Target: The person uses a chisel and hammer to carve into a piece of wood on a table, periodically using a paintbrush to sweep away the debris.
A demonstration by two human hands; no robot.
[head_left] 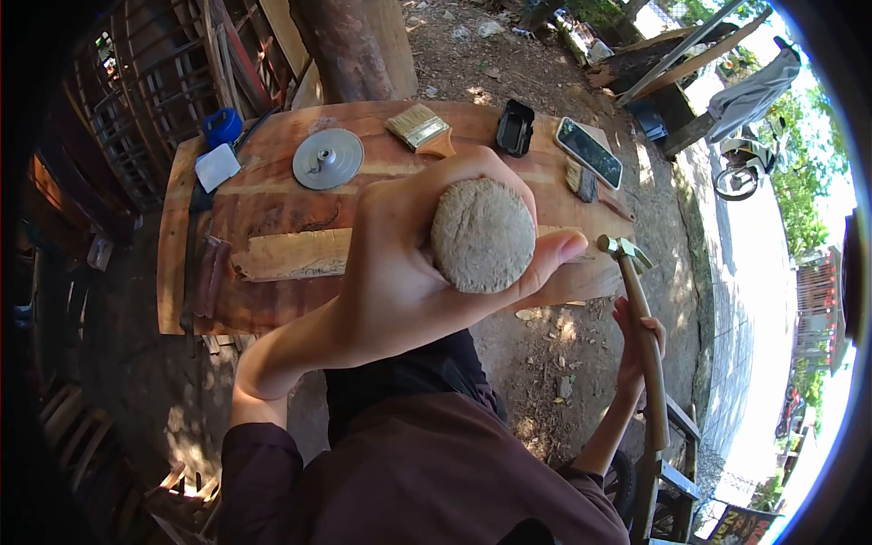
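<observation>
My left hand point(391, 263) is raised close to the camera, with its fingers wrapped round a rough, greyish wooden piece with a round end point(484, 234). That end faces the camera, so the length behind it is hidden. Off to the right, my right hand point(630, 350) grips the wooden handle of a hammer point(647, 350), its metal head pointing up and away. Beneath the left hand is a wooden tabletop point(263, 204), on which a pale strip of wood point(295, 253) lies partly covered by the forearm and hand.
On the tabletop are a grey disc point(328, 160), a wide paintbrush point(418, 126), a black open case point(515, 128), a smartphone point(589, 153), a smaller brush point(581, 181), a white square piece point(216, 168) and a blue round object point(222, 127). A tree trunk point(350, 45) rises behind it.
</observation>
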